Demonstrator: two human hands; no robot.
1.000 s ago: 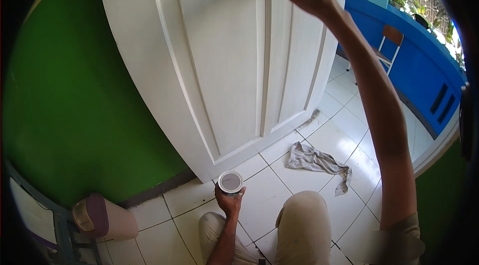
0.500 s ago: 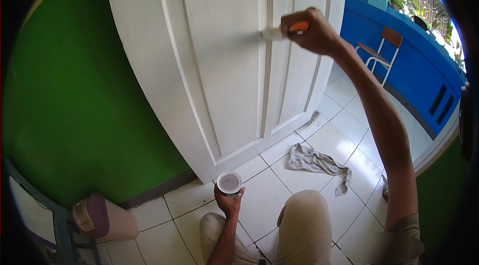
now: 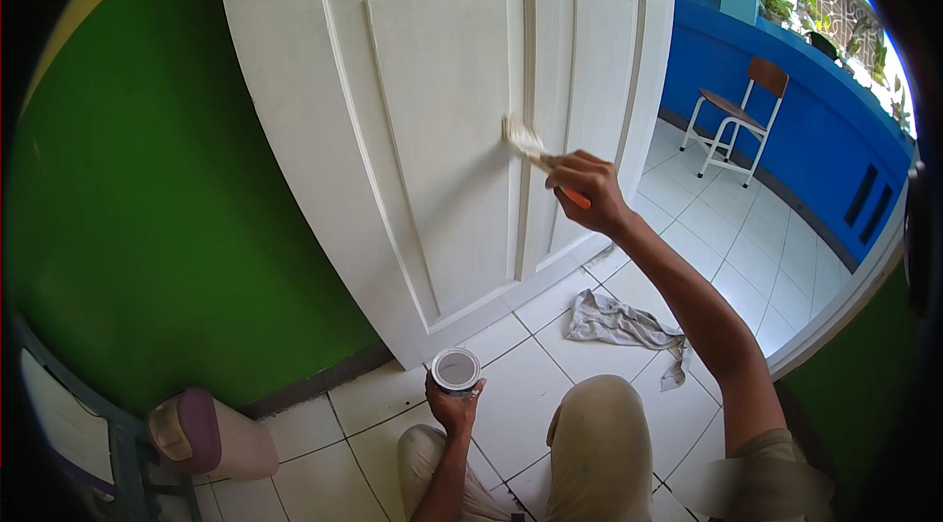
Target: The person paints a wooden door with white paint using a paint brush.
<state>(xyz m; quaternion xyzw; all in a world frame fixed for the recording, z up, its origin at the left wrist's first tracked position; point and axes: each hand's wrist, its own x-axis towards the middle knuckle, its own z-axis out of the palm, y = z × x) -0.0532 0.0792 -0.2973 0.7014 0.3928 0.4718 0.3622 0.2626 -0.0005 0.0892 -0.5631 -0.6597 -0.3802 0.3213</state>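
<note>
A white panelled door (image 3: pixel 447 129) stands in front of me. My right hand (image 3: pixel 589 190) is closed round the orange handle of a paintbrush (image 3: pixel 526 137). Its pale bristles touch the door at the right edge of the larger panel. Low down, near the door's bottom edge, my left hand (image 3: pixel 454 409) grips an open paint can (image 3: pixel 456 369) from below and the side. Light greyish-white paint shows inside the can, which is held roughly upright.
A crumpled grey rag (image 3: pixel 624 323) lies on the white tiled floor (image 3: pixel 530 375) right of the can. A pink and purple bin (image 3: pixel 221 434) stands lower left by the green wall (image 3: pixel 167 178). Beyond the doorway, a chair (image 3: pixel 742 114) stands by a blue wall (image 3: pixel 815 109).
My right hand and the paintbrush have come down along the panel's right edge. The left hand still holds the can in nearly the same place.
</note>
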